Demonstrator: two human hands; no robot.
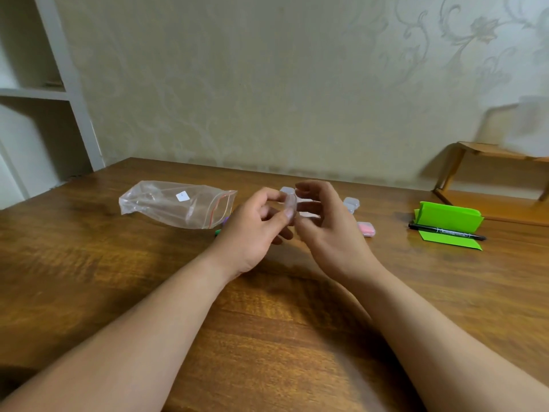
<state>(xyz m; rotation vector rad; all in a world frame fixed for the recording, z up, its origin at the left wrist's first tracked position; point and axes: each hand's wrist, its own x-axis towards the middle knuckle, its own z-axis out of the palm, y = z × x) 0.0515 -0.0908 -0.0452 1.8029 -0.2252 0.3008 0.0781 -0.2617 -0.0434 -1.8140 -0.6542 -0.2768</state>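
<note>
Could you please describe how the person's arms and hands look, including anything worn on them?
The left forearm and right forearm are bare to the picture's edge; no sleeve shows. The left hand and right hand wear no gloves, and no ring, watch or bracelet is visible.

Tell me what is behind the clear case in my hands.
One small clear box peeks out behind the clear case that the left hand pinches; two clear boxes lie further right. The right hand covers most of what lies between them.

One clear zip bag [178, 203] lies left, one black marker [447, 231] right. At least four small plastic cases [351, 202] show, one of them pink.
</note>
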